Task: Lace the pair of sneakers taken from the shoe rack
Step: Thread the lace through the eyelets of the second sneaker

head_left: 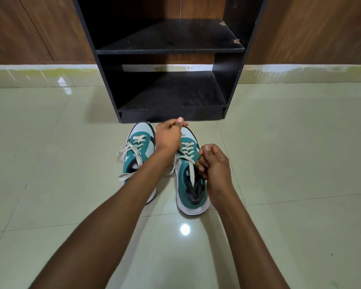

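Sitting on glossy pale tiles (290, 155) facing a matte black rack (171, 49), your left hand (168, 136) and right hand (214, 163) pinch the teal right sneaker's (191, 184) flat cream lace (187, 158).

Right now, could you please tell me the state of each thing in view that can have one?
Left sneaker: on the floor, laced, ends loose and untied.
Right sneaker: on the floor, laced partway, lace being pulled.
Left hand: closed on a lace end.
Right hand: closed on the other lace end.
Rack: both visible shelves bare.
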